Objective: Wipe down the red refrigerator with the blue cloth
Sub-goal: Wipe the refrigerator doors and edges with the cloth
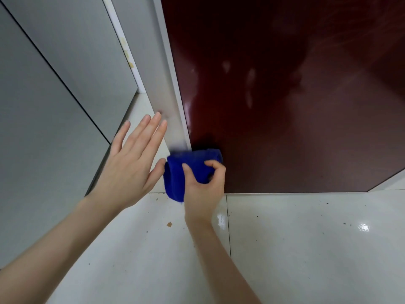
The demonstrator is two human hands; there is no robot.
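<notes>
The red refrigerator fills the upper right, its glossy dark red door reaching almost to the floor. A bunched blue cloth presses against the door's lower left corner, beside the grey side panel. My right hand grips the cloth from below, fingers curled over it. My left hand is spread flat with fingers apart, just left of the cloth, its thumb touching the cloth's edge and its fingertips near the grey side panel.
Grey cabinet doors stand at the left, leaving a narrow gap to the refrigerator's side. Glossy white floor tiles with small crumbs and specks spread below the door.
</notes>
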